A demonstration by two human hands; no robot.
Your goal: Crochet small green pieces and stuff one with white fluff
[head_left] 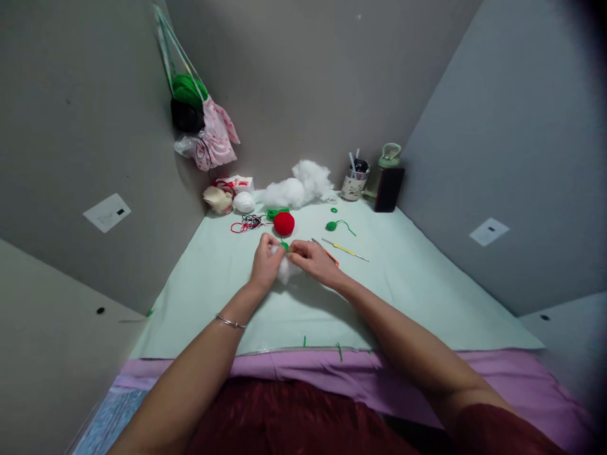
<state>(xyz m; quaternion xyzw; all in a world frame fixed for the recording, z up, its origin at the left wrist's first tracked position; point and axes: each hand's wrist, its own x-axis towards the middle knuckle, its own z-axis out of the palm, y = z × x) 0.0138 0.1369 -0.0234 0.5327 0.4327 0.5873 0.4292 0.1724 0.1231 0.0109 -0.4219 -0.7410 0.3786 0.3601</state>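
My left hand (pixel 268 259) and my right hand (pixel 315 258) meet at the middle of the table. Between their fingertips is a small green crocheted piece (pixel 284 246), gripped from both sides. A tuft of white stuffing (pixel 284 270) hangs just below it, against my left fingers. Right behind my hands sits a red ball (pixel 284 223) with a bundle of green yarn (pixel 275 213) at its back. Beside my right hand lie orange-handled scissors (pixel 333 258), partly covered by the hand, and a yellow crochet hook (pixel 344 249).
A small green piece with a yarn tail (pixel 331 225) and a green ring (pixel 334 210) lie to the right. Along the back wall stand white stuffing (pixel 303 184), a pen cup (pixel 353 188), a bottle (pixel 389 157) and a dark phone (pixel 389 189). Tangled yarn (pixel 246 223) lies left.
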